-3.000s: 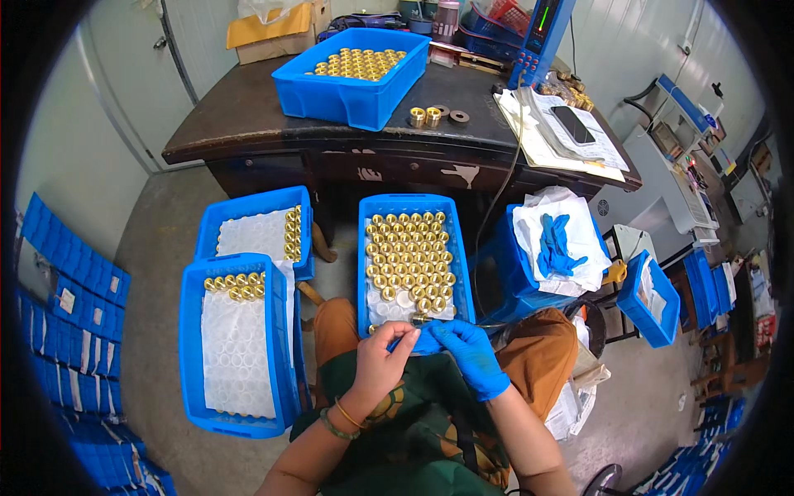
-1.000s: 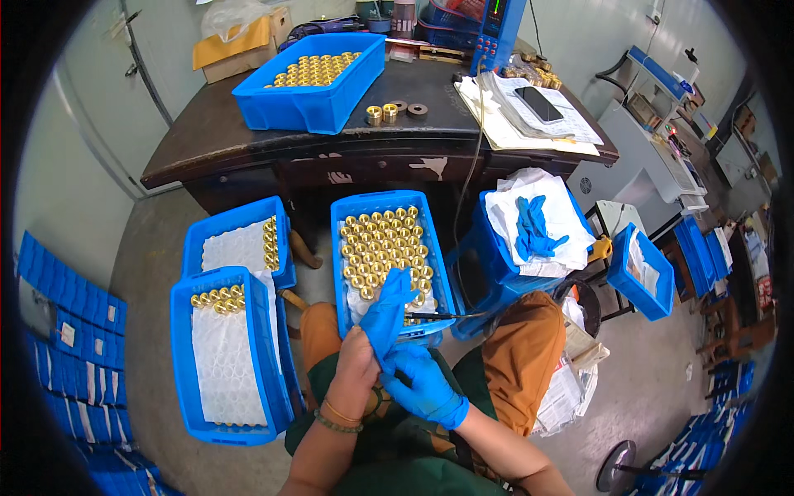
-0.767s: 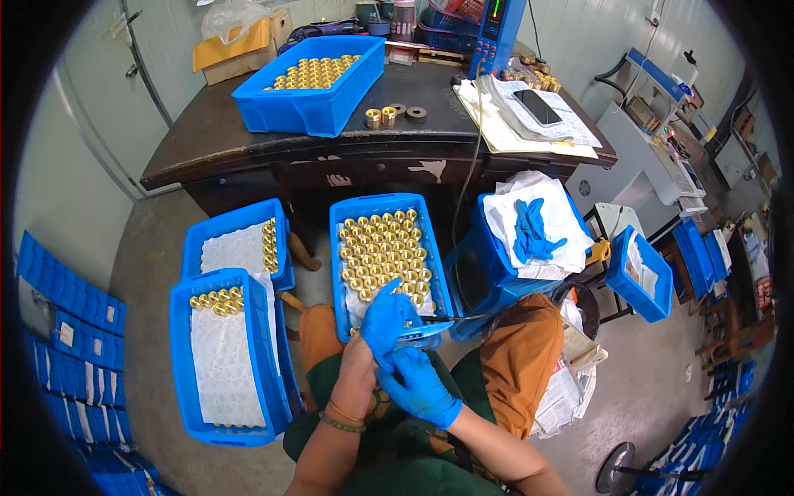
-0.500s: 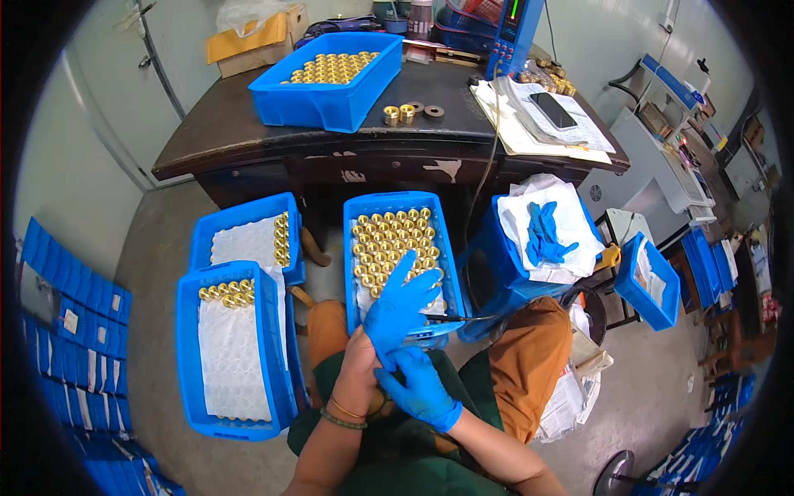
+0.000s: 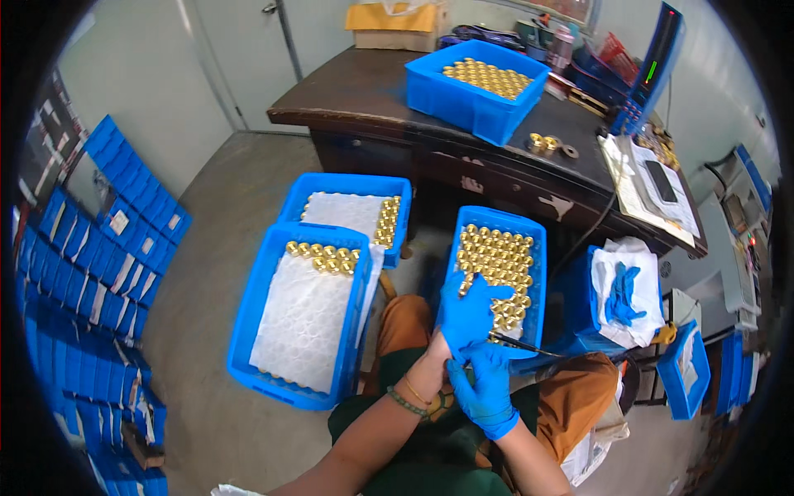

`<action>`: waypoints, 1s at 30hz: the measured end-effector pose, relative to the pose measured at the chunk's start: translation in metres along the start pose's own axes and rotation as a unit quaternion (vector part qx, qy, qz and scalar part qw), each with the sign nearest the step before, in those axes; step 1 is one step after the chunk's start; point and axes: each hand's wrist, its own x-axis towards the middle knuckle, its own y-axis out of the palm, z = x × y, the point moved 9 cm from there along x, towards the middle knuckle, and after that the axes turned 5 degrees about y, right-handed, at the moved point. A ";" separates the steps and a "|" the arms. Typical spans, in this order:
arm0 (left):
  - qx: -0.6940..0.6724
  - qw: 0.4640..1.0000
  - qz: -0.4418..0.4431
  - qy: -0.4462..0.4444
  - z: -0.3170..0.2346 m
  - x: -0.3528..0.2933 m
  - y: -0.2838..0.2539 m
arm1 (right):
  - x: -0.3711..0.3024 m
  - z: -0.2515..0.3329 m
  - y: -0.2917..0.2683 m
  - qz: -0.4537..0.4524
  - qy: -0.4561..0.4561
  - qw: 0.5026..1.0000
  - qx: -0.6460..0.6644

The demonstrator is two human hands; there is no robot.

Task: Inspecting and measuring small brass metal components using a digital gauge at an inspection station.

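My left hand (image 5: 473,312), in a blue glove, is raised over the near part of a blue tray (image 5: 539,314). Its fingers are spread and hold nothing; their tips hide some of the brass rings (image 5: 496,252) standing in rows there. Two bracelets circle the bare left wrist. My right hand (image 5: 488,395), gloved too, is closed at that wrist, its fingertips pinching the left glove's cuff. A thin black probe-like tool (image 5: 523,345) with a cable lies across the tray's near end, just beyond my right hand.
Two blue trays (image 5: 240,331) with white liners and some brass rings overlap at left. On the dark desk (image 5: 364,103) are a full blue bin (image 5: 451,103), loose rings, papers and a phone (image 5: 659,181). Spare gloves (image 5: 622,296) lie on a cloth at right. Blue bins (image 5: 74,306) line the left.
My view has swung left, shifting the scene rightward and showing more stacked bins. Both hands stay together at the left wrist, the right still at the glove cuff.
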 end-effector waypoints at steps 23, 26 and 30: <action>-0.335 0.923 0.106 -0.158 -0.017 0.033 0.118 | 0.015 0.006 -0.020 0.039 0.019 0.999 0.026; -0.454 0.874 0.147 -0.092 -0.028 0.027 0.116 | 0.013 0.016 -0.042 -0.008 -0.095 0.993 0.066; -0.289 0.953 0.056 -0.074 -0.036 0.018 0.143 | -0.009 -0.003 -0.025 0.066 0.037 0.973 0.217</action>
